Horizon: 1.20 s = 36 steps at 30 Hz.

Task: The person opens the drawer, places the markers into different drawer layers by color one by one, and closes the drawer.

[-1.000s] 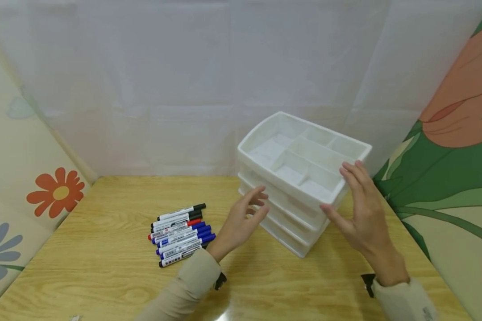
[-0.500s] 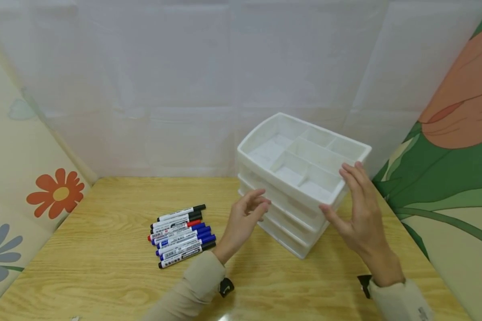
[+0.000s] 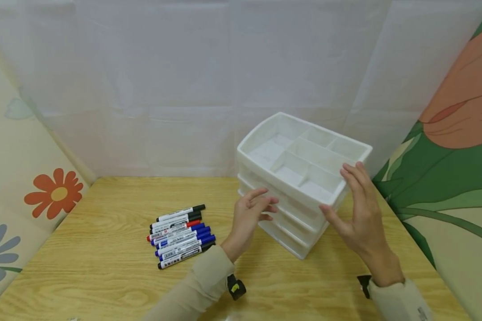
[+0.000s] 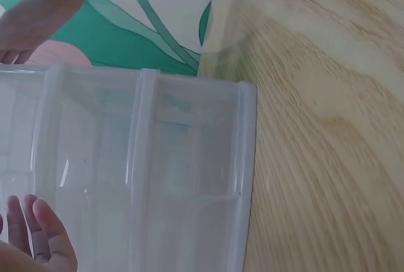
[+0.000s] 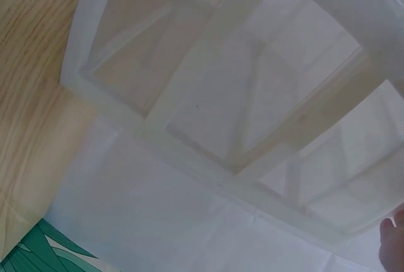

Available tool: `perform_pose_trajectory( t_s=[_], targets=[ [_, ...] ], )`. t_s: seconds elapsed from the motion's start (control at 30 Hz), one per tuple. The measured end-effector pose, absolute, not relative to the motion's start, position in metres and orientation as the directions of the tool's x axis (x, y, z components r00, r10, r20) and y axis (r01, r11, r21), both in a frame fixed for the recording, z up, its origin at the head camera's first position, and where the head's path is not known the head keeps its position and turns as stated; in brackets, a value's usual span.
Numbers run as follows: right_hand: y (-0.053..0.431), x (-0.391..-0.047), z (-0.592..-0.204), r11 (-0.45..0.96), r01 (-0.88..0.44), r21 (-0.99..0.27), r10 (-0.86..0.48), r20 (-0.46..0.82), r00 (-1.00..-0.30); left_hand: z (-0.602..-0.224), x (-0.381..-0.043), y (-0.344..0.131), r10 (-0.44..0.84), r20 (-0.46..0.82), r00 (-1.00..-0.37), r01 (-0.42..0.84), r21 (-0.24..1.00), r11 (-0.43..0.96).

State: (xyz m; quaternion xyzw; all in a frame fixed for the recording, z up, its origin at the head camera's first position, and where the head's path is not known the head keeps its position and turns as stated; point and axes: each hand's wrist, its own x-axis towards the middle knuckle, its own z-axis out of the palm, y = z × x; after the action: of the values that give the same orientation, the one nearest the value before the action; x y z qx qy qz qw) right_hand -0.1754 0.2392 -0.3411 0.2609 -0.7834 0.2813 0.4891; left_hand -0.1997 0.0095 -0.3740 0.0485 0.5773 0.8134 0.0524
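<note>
A white plastic drawer organizer stands at an angle on the table, its compartmented top tray facing up and its clear drawers pushed in. My right hand touches the tray's right end, with extended fingers on the side rim and the thumb near the front corner. In front of the drawers hovers my left hand, fingers loosely bent and nothing held. The left wrist view has those left fingers near the drawer fronts; whether they touch is unclear. Only fingertips of the right hand show in the right wrist view.
Several capped markers, black, red and blue, lie in a row on the wooden table, left of my left arm. A white sheet hangs behind the table. Floral panels flank it on both sides.
My left hand has shifted slightly right along the organizer's front, and its fingers have changed their bend. The right hand stays on the tray's end; the organizer and markers have not moved.
</note>
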Motion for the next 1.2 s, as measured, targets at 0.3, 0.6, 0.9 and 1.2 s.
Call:
perform_pose_trajectory(
  t_s=[0.3,0.6,0.9,1.2],
  targets=[
    [0.243,-0.177,-0.34,0.697,-0.694,-0.179,-0.129,0.921,-0.368,-0.37,-0.201,0.019,0.123,-0.032,-0.992,-0.077,0.922,-0.379],
    [0.241,-0.177,-0.337,0.698,-0.693,-0.179,-0.128,0.921,-0.367,-0.37,-0.196,0.016,0.111,-0.034,-0.993,-0.077,0.91,-0.408],
    [0.241,-0.176,-0.336,0.71,-0.68,-0.183,-0.146,0.906,-0.397,-0.372,-0.191,0.009,0.112,-0.033,-0.993,-0.075,0.916,-0.395],
    [0.242,-0.169,-0.338,0.731,-0.663,-0.161,-0.173,0.896,-0.409,-0.375,-0.185,0.005,0.106,-0.049,-0.993,-0.088,0.911,-0.404]
  ],
)
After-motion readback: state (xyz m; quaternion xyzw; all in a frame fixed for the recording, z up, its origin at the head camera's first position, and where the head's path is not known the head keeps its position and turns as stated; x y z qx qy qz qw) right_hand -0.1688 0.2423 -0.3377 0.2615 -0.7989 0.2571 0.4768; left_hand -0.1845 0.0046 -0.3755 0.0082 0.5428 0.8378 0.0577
